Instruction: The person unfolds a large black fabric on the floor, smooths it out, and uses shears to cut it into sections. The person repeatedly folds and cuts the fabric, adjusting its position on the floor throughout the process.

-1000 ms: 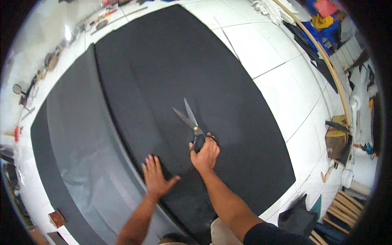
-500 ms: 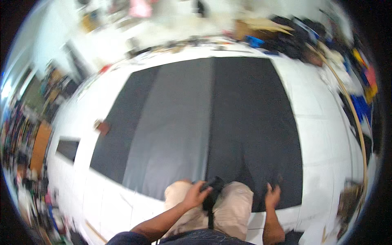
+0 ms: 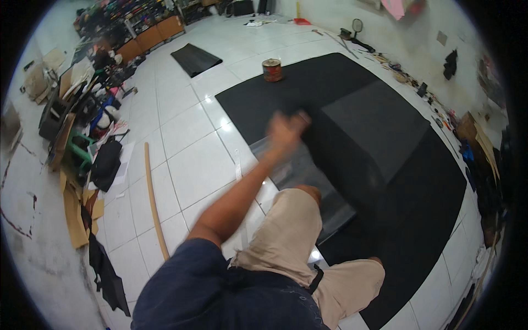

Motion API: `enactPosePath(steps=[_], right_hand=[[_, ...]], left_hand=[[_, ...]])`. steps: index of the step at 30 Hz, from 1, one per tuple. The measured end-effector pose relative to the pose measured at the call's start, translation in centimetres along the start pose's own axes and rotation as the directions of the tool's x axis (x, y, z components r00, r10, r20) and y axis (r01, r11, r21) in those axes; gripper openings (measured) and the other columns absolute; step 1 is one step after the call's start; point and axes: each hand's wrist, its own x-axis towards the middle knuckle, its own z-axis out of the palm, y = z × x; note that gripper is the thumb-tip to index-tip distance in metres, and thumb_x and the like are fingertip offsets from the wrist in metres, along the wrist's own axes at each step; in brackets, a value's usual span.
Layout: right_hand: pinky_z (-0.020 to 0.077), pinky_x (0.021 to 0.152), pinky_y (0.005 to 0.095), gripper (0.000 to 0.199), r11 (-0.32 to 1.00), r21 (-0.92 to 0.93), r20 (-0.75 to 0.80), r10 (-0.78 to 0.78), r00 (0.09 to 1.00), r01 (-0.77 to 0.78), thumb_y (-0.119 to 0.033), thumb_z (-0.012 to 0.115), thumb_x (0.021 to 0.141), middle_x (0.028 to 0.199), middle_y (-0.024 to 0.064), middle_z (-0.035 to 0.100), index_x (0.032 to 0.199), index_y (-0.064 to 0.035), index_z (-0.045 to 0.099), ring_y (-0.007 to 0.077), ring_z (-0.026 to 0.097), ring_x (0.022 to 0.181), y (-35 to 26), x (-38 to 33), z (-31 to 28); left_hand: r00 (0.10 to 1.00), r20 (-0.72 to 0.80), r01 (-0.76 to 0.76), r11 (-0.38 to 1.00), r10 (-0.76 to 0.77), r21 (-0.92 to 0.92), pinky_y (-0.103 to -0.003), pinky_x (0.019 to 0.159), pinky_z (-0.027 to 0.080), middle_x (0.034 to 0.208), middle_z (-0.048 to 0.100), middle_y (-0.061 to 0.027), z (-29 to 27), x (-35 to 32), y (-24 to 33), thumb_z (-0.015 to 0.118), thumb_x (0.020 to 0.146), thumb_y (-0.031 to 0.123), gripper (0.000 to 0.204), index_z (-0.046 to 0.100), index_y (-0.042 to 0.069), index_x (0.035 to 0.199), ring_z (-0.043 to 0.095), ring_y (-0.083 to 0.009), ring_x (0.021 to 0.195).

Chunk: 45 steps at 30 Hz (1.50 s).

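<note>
A large black sheet [image 3: 440, 181] lies on white floor tiles, with a smoother dark grey strip [image 3: 374, 118] crossing it. My left hand [image 3: 287, 132] is stretched out over the sheet's left part, above the strip. It is smeared by motion, so I cannot see whether its fingers grip anything. From beside it, a blurred black band [image 3: 352, 154] runs across the strip; whether this is a loose piece or a lifted fold is unclear. A rusty red-brown tin can [image 3: 272, 71] stands upright on the sheet's far left edge. My right hand is out of view.
A smaller dark sheet [image 3: 196, 59] lies on the far tiles. Left of me is a long wooden stick [image 3: 154, 203], beyond it a black bag [image 3: 107, 165] and piled clutter. Tools [image 3: 404, 74] line the wall. My knees [image 3: 300, 214] are at the sheet's near edge.
The view has swung left. My left hand has gone from between my knees, where it was on something black, out over the sheet. My right hand has left the picture.
</note>
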Motion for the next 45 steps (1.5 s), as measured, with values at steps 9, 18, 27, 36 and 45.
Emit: enactPosePath(steps=[9, 18, 27, 36, 45], right_hand=[[0.0436, 0.095, 0.0435, 0.061, 0.992, 0.014, 0.057, 0.127, 0.990, -0.128, -0.034, 0.075, 0.081, 0.116, 0.0249, 0.059, 0.121, 0.0058, 0.053, 0.0380, 0.056, 0.109, -0.2, -1.4, -0.8], [0.0441, 0.095, 0.0435, 0.063, 0.940, -0.086, -0.220, 0.305, 0.927, -0.330, -0.033, 0.078, 0.077, 0.116, 0.0238, 0.059, 0.121, 0.0045, 0.054, 0.0373, 0.057, 0.108, 6.2, -9.6, -6.3], [0.0446, 0.094, 0.0435, 0.065, 0.889, -0.148, -0.259, 0.388, 0.885, -0.433, -0.033, 0.080, 0.074, 0.115, 0.0227, 0.060, 0.122, 0.0032, 0.054, 0.0366, 0.057, 0.108, 6.9, -11.5, -7.2], [0.0451, 0.094, 0.0435, 0.067, 0.734, -0.227, -0.455, 0.502, 0.736, -0.641, -0.032, 0.082, 0.071, 0.115, 0.0215, 0.060, 0.122, 0.0019, 0.055, 0.0359, 0.058, 0.108, 4.8, -13.8, -12.7], [0.0430, 0.100, 0.0413, 0.063, 0.824, 0.189, -0.531, 0.544, 0.650, -0.535, -0.033, 0.080, 0.077, 0.125, 0.0217, 0.060, 0.122, 0.0050, 0.057, 0.0347, 0.057, 0.115, 28.9, -22.2, -27.9]], left_hand=[[0.432, -0.641, 0.229, 0.611, 0.634, 0.758, -0.045, 0.081, 0.052, 0.099, 0.069, -0.0240, -56.8, 2.4, 3.6, 0.075, 0.073, 0.037, 0.053, 0.065, -0.009, 0.099, 0.067, -0.0384, 0.089], [0.900, -0.187, 0.258, -0.136, 0.394, 0.956, -0.049, 0.095, 0.043, 0.130, 0.053, -0.0224, -45.9, 5.4, -3.8, 0.057, 0.092, 0.028, 0.055, 0.039, 0.008, 0.139, 0.052, -0.0401, 0.117], [0.765, 0.536, -0.367, 0.442, -0.356, 0.818, -0.040, 0.108, 0.037, 0.137, 0.050, -0.0225, -10.1, -8.5, -31.8, 0.061, 0.090, 0.030, 0.057, 0.045, 0.001, 0.136, 0.047, -0.0331, 0.129], [0.548, 0.484, -0.364, 0.326, -0.683, 0.872, -0.040, 0.103, 0.042, 0.128, 0.057, -0.0243, -9.8, -8.5, -32.6, 0.071, 0.083, 0.038, 0.061, 0.055, -0.002, 0.126, 0.053, -0.0349, 0.122], [0.686, 0.636, -0.309, 0.650, -0.354, 0.694, -0.042, 0.089, 0.051, 0.116, 0.066, -0.0225, 6.4, -1.4, -10.8, 0.074, 0.082, 0.037, 0.060, 0.058, 0.000, 0.126, 0.065, -0.0331, 0.105]])
